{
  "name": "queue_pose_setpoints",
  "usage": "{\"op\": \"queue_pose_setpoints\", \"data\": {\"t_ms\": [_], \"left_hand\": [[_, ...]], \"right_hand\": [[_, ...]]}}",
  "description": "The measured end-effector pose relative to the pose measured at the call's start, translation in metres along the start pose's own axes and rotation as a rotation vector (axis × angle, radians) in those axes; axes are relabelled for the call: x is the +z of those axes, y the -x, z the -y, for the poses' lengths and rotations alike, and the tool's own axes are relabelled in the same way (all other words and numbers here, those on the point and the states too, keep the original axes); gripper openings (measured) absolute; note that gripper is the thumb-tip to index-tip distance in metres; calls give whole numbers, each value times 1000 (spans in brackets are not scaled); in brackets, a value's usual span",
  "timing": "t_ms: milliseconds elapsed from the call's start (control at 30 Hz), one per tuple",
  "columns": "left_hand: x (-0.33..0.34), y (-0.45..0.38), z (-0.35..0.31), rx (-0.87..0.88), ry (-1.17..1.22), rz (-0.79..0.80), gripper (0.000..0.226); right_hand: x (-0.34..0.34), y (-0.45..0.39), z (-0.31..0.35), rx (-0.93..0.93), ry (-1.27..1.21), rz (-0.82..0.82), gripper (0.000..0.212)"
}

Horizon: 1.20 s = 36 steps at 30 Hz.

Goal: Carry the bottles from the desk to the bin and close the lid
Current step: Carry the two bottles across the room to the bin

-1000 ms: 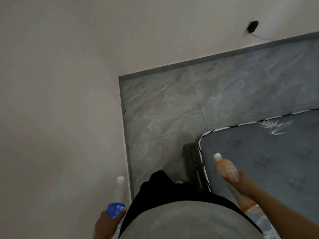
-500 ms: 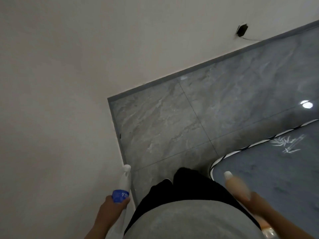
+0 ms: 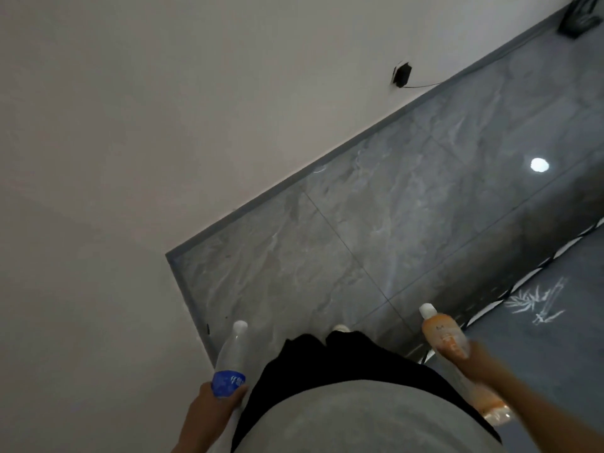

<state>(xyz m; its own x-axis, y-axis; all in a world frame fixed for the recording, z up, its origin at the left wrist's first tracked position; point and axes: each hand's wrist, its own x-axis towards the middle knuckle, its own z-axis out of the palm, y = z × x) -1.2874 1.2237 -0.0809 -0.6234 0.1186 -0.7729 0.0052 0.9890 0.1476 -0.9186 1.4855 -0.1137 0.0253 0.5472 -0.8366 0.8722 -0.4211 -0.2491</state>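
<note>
- The room is dim: a plain pale wall (image 3: 137, 132) meets a grey marbled tile floor (image 3: 376, 230) along a grey skirting (image 3: 327, 163), and a small dark socket (image 3: 402, 75) with a thin cable sits low on the wall.
- At the right there is the corner of a grey mattress (image 3: 539, 354) with black-and-white piping and a pale bamboo drawing on it.
- My left hand (image 3: 217, 400) is curled round a clear bottle (image 3: 230, 354) with a blue label; the white cap points forward and away from me, near the corner of the wall.
- My right hand (image 3: 470, 356) grips an orange bottle (image 3: 447, 341) about its middle. The white cap also points forward and a little to the left, and the bottom end passes back along my forearm, over the edge of the mattress.
- Both bottles are in the air, carried low at each side of my body, well apart from each other, with the long axes almost parallel.
- The bin and its lid are not in view, so I cannot tell which way it lies from my hands or which hand is nearer to it.
- A dark thing (image 3: 578, 16) stands on the floor in the far right corner; it is too small to name.
- I judge that I am in the middle of the carrying step; the dropping and the closing of the lid are not yet done.
</note>
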Motion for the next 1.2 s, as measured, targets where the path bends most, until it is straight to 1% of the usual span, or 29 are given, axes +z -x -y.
{"op": "queue_pose_setpoints", "data": {"t_ms": [100, 200, 300, 333, 433, 467, 567, 633, 700, 833, 900, 1000, 1100, 1200], "left_hand": [[-15, -16, -36, -8, -26, 60, 66], [-33, -34, -80, 29, -82, 96, 70], [-51, -58, -129, 89, -144, 82, 72], [-57, -65, -148, 124, -164, 79, 67], [-75, -91, -205, 265, -214, 90, 29], [-80, -100, -224, 301, -237, 109, 27], [-96, -124, -286, 398, -312, 137, 36], [-99, -140, -332, 449, -398, 158, 42], [-96, -152, -374, 494, -443, 182, 47], [-82, -149, -453, 581, -504, 198, 51], [-70, -143, -489, 616, -526, 198, 46], [-51, -134, -532, 665, -515, 201, 26], [-36, -126, -564, 689, -501, 179, 43], [-27, -124, -592, 666, -477, 161, 43]], "right_hand": [[-22, -20, 29, 23, 27, -25, 66], [-34, -31, 54, 41, 26, -50, 69], [-36, -40, 70, 98, -32, -44, 71], [-35, -42, 73, 120, -51, -44, 72], [-32, -48, 78, 207, -184, -22, 74], [-31, -47, 80, 231, -226, -13, 75], [-28, -38, 97, 293, -394, -66, 67], [-28, -34, 106, 308, -438, -101, 63], [-29, -33, 108, 347, -449, -109, 59], [-33, -40, 107, 436, -527, -58, 66], [-43, -51, 108, 465, -563, -68, 67], [-71, -73, 113, 491, -610, -88, 67], [-110, -95, 119, 505, -621, -99, 72], [-153, -120, 122, 467, -619, -140, 74]]}}
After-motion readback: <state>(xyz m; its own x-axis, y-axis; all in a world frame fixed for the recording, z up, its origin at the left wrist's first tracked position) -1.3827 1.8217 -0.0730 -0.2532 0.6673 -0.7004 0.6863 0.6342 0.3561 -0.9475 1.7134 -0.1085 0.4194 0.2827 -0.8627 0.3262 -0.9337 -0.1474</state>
